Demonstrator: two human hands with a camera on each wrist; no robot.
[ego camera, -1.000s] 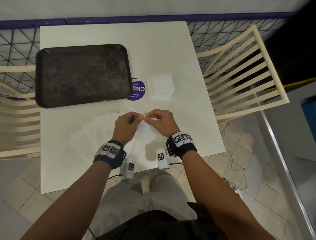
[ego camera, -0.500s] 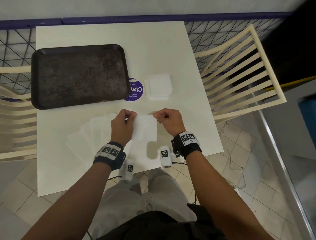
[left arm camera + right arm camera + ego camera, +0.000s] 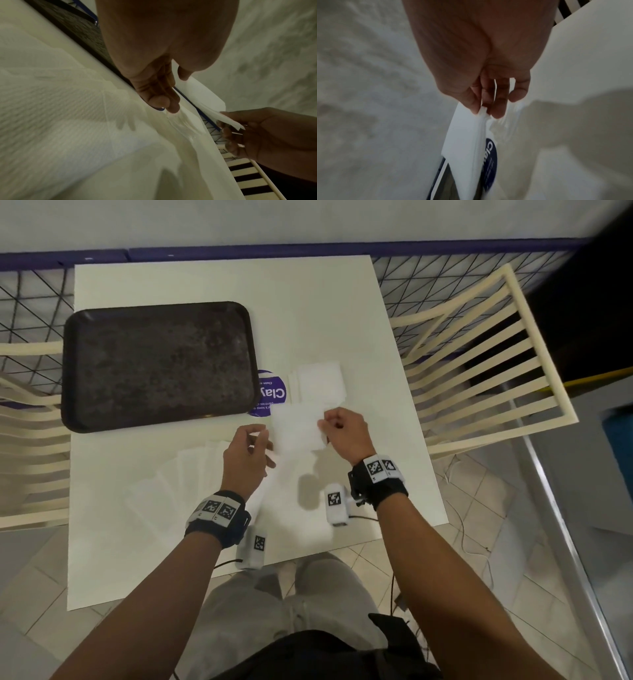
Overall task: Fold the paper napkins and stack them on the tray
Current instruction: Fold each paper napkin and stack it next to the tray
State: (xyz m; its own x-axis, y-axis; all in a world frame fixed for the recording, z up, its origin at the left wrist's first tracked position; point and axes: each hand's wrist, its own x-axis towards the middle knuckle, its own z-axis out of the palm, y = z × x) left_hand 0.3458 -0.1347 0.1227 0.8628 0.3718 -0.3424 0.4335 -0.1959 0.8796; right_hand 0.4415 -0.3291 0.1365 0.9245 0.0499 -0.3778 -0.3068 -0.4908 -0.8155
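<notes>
The left hand [image 3: 247, 455] has let go of the folded napkin [image 3: 298, 429]; its fingers are loosely curled and hold nothing. The right hand [image 3: 344, 431] alone pinches the napkin's right edge, now carried farther over the bench [image 3: 329, 313] toward the small napkin pile [image 3: 320, 381], not the bare tray [image 3: 157, 364]. Only the right wrist view shows that pinch closely

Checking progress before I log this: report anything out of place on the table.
The folded napkin stack sits on the bare table beside the tray, which holds nothing. The right hand pinches another folded napkin.
</notes>
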